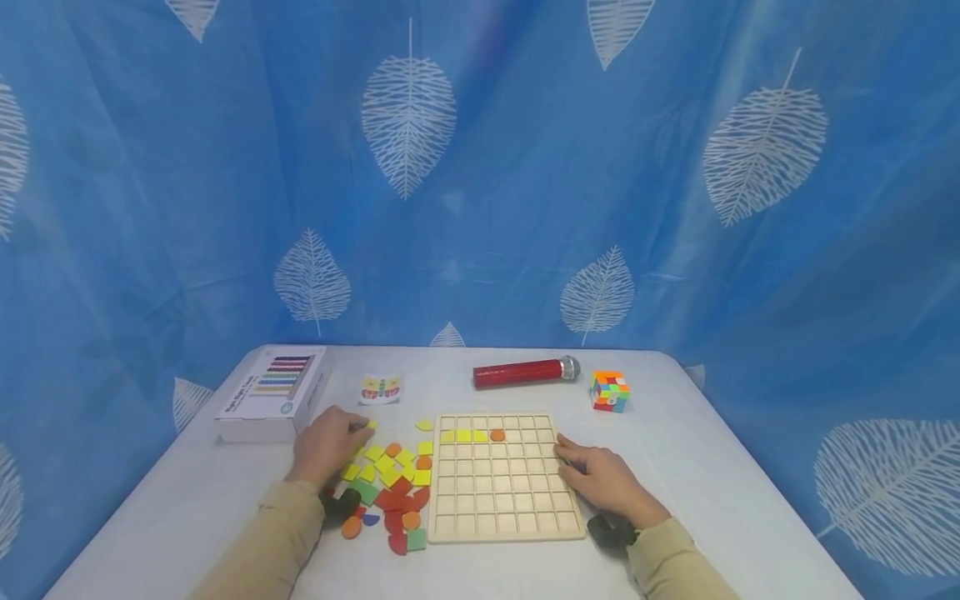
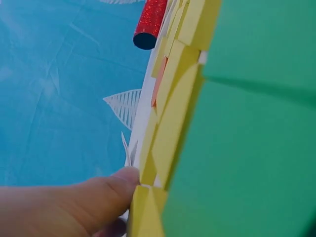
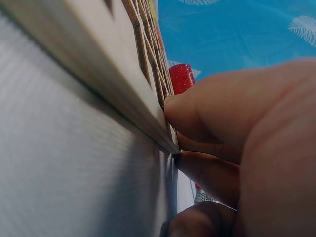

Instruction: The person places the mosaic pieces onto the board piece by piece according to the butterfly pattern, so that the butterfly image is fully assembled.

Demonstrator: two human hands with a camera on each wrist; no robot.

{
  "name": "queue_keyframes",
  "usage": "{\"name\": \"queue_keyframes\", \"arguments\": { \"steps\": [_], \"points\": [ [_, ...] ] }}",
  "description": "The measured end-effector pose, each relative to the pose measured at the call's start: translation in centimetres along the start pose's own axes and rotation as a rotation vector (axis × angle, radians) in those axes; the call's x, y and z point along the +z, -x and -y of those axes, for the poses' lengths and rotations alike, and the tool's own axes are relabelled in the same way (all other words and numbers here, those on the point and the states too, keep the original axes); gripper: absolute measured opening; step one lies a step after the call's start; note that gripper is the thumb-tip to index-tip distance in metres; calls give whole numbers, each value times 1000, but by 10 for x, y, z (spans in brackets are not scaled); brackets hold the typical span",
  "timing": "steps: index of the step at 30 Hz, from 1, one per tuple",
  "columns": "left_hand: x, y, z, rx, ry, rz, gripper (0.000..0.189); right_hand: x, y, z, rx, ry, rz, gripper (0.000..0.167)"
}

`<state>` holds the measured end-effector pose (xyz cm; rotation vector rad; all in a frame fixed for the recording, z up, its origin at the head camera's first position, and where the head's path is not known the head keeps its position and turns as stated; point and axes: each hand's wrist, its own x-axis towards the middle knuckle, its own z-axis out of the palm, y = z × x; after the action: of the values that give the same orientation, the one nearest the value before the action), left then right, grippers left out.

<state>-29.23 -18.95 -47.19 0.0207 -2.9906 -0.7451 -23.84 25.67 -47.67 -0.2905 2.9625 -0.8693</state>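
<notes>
My right hand [image 1: 603, 479] steadies the wooden grid board [image 1: 506, 481] on a white table [image 1: 675, 467] — thumb on its top rim, the other fingers drawn close against its right edge, gripping it. Three yellow tiles [image 1: 463, 435] and an orange disc [image 1: 497, 435] sit side by side in the board's second row from the far edge, starting at its left. Left of the board, my left hand [image 1: 330, 446] works at the far side of a loose spread, fingers bent and nearly together at a yellow piece [image 1: 371, 425]; I cannot tell whether they have hold of it. Between that hand and the board lie yellow squares [image 1: 390, 478], with red pieces [image 1: 393, 500], a green square [image 1: 416, 540] and a small blue piece [image 1: 371, 520] left of the board's near half. Beyond the board rests a red microphone [image 1: 517, 374]; a puzzle cube [image 1: 609, 392] stands beyond its right corner. Beyond its left corner are a printed card [image 1: 381, 389] and, farther left, a white box [image 1: 258, 429] — all before a blue leaf-patterned curtain [image 1: 510, 208].
</notes>
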Motion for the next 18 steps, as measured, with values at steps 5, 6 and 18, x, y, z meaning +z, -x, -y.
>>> {"name": "queue_keyframes", "arguments": {
  "steps": [5, 6, 18],
  "points": [
    [-3, 4, -4, 40, -37, -21, 33, 0, 1, -1, -4, -2, -6, 43],
    [-4, 4, -5, 43, -37, -23, 33, 0, 1, 0, -4, -1, -5, 43],
    [-15, 1, -22, -2, 140, -55, 33, 0, 1, 0, -23, -7, -2, 43]
  ]
}}
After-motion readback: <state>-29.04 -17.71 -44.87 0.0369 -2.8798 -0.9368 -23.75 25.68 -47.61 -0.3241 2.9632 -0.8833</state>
